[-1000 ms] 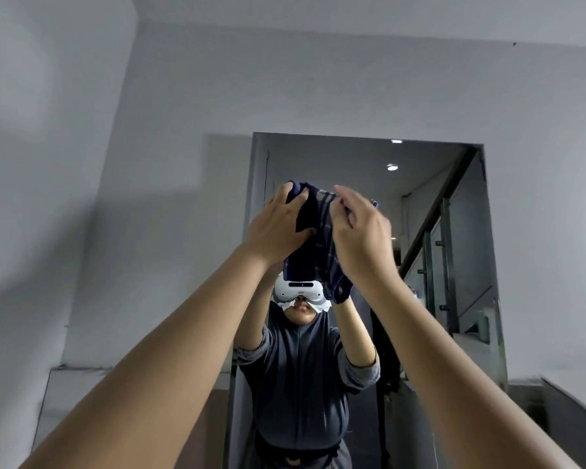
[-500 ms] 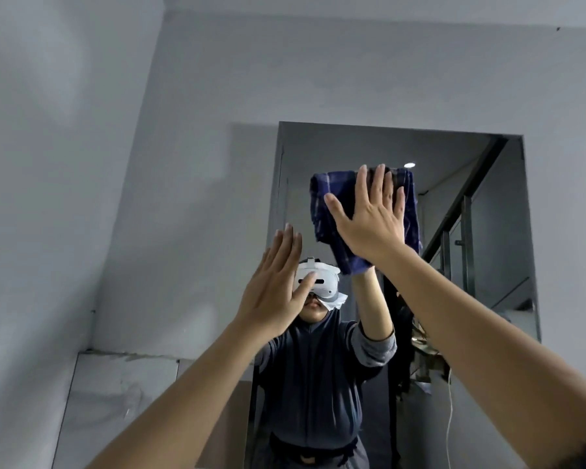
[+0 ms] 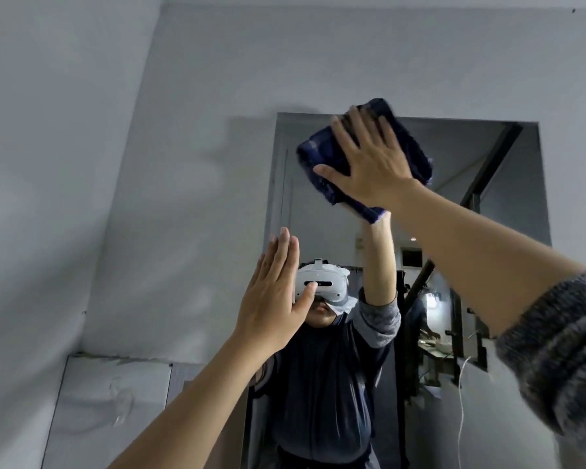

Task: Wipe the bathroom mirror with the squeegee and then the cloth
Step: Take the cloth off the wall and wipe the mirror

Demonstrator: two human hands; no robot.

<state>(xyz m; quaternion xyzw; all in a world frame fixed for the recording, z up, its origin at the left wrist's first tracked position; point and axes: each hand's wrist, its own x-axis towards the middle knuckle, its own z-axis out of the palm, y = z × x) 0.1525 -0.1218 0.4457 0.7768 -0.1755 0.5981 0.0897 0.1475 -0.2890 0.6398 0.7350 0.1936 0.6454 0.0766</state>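
right hand [image 3: 369,164] flat on cloth [image 3: 322,147] against mirror [image 3: 508,204]; left hand [image 3: 271,299] empty.

Dim, cool light; soft shadows, motion blur, wide-angle edge distortion.

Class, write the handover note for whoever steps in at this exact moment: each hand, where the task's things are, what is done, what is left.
Right hand: flat, fingers spread, pressing the dark blue cloth against the mirror at its top edge.
Left hand: open, empty, raised lower left at the mirror.
Squeegee: not in view, so that pass looks finished.
Left: wipe the remaining glass with the cloth.
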